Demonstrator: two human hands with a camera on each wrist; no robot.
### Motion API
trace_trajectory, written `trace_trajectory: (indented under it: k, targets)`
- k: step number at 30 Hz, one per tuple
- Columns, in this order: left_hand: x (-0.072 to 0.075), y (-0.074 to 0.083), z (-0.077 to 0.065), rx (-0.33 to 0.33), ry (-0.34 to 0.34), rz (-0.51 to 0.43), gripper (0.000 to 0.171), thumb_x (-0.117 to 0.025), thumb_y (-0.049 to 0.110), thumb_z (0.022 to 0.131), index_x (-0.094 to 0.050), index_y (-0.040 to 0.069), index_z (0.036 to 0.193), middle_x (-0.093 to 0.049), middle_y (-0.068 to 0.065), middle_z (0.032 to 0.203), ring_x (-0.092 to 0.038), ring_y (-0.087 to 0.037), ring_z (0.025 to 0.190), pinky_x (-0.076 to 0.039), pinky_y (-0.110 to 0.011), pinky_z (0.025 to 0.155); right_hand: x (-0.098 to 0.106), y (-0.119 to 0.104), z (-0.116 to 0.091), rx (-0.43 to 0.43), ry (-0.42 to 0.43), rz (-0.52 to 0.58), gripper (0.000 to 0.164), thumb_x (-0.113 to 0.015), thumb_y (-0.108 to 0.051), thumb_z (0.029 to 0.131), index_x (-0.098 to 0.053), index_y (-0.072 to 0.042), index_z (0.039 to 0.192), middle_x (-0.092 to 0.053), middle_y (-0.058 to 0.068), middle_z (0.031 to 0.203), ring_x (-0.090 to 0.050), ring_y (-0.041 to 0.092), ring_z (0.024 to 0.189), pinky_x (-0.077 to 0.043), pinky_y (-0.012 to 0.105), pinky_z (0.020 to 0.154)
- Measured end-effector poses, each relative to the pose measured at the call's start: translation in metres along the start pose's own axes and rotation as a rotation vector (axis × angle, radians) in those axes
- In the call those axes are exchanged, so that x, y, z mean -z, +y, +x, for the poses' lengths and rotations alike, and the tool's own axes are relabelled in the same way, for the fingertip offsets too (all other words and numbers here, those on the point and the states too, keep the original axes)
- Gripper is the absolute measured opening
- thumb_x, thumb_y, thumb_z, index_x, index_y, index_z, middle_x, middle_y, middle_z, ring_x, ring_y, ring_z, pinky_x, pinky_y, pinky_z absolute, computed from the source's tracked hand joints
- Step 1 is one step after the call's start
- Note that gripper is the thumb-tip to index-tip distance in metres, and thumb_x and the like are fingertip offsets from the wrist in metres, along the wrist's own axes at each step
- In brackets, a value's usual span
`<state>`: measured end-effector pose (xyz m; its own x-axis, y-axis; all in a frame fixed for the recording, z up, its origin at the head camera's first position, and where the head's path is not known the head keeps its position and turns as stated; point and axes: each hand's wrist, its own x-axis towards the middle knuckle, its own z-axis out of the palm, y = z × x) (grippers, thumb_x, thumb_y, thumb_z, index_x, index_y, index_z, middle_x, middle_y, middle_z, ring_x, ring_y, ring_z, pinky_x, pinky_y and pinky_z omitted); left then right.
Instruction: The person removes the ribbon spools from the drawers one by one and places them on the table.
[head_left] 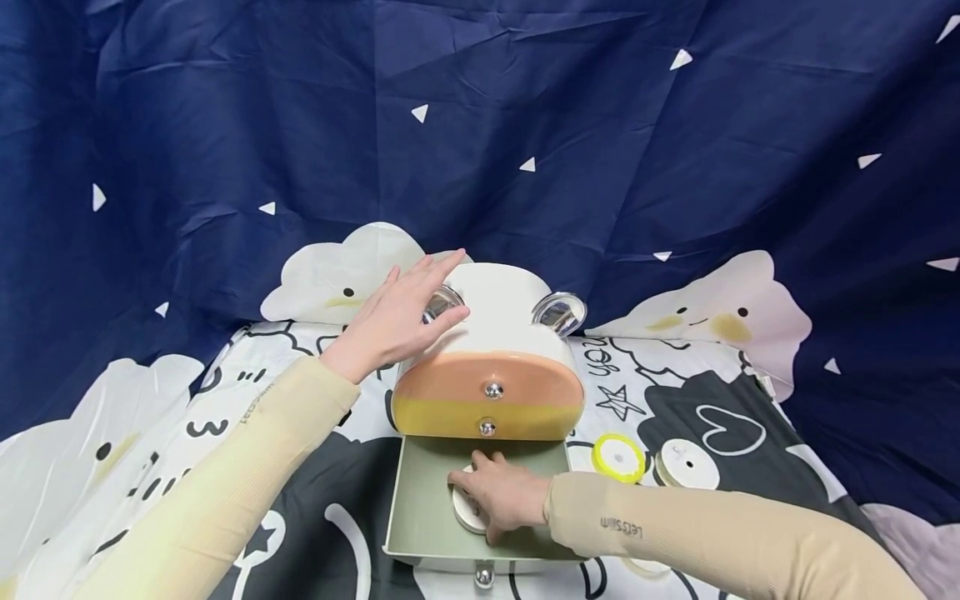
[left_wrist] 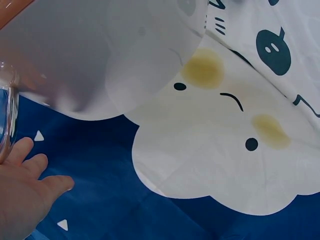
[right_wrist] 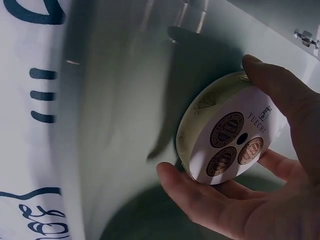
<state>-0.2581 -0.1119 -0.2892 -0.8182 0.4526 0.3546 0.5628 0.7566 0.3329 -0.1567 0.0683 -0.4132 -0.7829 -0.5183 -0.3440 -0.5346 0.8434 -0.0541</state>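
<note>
A small cabinet (head_left: 498, 312) has a white top, shiny ear-shaped pieces and a stack of drawers. Its sage-green drawer (head_left: 420, 475) is pulled out toward me. Inside that drawer, my right hand (head_left: 508, 493) grips a white-faced ribbon roll (right_wrist: 250, 117), marked YUECHI with brown round stamps, by its rim between thumb and fingers. The roll tilts close over the drawer floor. My left hand (head_left: 401, 312) lies against the cabinet's upper left side at the left ear (head_left: 446, 302), fingers straight and spread. In the left wrist view only part of the left hand (left_wrist: 27, 195) shows.
Right of the drawer lie a yellow ribbon roll (head_left: 618, 458) and a white roll (head_left: 687, 464). Another pale roll (head_left: 647, 567) is partly hidden under my right forearm. Closed orange (head_left: 450, 375) and yellow (head_left: 442, 417) drawers sit above. A navy curtain (head_left: 480, 125) hangs behind.
</note>
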Motion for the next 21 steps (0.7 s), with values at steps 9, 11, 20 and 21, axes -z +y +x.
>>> trace_trajectory:
  k: [9,11,20,21]
  targets:
    - [-0.001,-0.002,0.0,-0.005,0.002,-0.005,0.067,-0.045,0.056,0.093,-0.019,0.034,0.151,-0.029,0.009,0.156,-0.025,-0.022,0.147,-0.013,-0.055,0.119,0.01,0.001,-0.015,0.07,0.082,-0.004,0.081,-0.091,-0.018,0.052,-0.053,-0.029,0.122,-0.052,0.003,0.103,-0.049,0.019,0.084,-0.045,0.026,0.06]
    - [-0.001,-0.003,0.0,-0.004,0.003,-0.005,0.067,-0.045,0.055,0.093,-0.018,0.035,0.151,-0.03,0.009,0.156,-0.025,-0.022,0.147,-0.013,-0.055,0.119,0.011,0.0,-0.019,0.09,0.1,-0.011,0.081,-0.091,-0.019,0.052,-0.052,-0.029,0.123,-0.051,0.002,0.103,-0.048,0.018,0.083,-0.043,0.024,0.058]
    - [-0.001,0.0,0.001,-0.016,0.013,-0.001,0.066,-0.046,0.054,0.093,-0.021,0.032,0.151,-0.03,0.008,0.155,-0.027,-0.023,0.146,-0.015,-0.057,0.118,0.028,-0.002,-0.036,0.107,0.154,-0.019,0.083,-0.089,-0.017,0.051,-0.052,-0.031,0.124,-0.051,0.001,0.101,-0.045,0.016,0.08,-0.04,0.022,0.053]
    - [-0.001,0.0,0.001,-0.016,0.013,-0.002,0.067,-0.046,0.054,0.093,-0.021,0.032,0.151,-0.03,0.008,0.156,-0.027,-0.023,0.146,-0.015,-0.057,0.118,0.03,-0.002,-0.038,0.108,0.156,-0.017,0.084,-0.088,-0.016,0.051,-0.052,-0.031,0.124,-0.051,0.001,0.101,-0.045,0.016,0.08,-0.04,0.022,0.053]
